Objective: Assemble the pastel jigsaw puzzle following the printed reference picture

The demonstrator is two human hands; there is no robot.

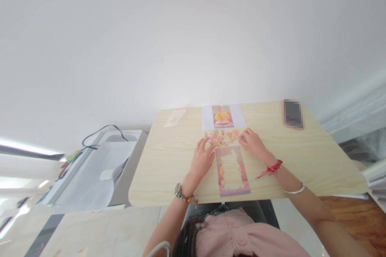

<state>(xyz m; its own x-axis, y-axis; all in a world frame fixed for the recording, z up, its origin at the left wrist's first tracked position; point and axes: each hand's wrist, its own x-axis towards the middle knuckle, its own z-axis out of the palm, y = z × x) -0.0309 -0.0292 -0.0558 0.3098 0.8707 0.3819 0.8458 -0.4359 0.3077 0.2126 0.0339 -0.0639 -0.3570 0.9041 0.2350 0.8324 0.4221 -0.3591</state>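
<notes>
A loose pile of small jigsaw pieces (224,137) lies across the middle of the table. My left hand (202,159) rests at the pile's left end, fingers apart and fingertips by the pieces. At the right end, my right hand (253,143) has its fingers drawn together at the edge of the pile; what is between them is too small to make out. Nearer to me lies a partly built puzzle (220,174), its pink and purple border joined around a bare centre. Behind the pile, a white sheet (239,117) carries a reference picture (222,116) of a yellow figure.
A dark-screened phone (293,114) lies at the table's back right, and a clear plastic sleeve (175,118) at the back left. The pale wooden table (304,168) meets a white wall. To the left stands a white unit (129,168) with paper and a black cable.
</notes>
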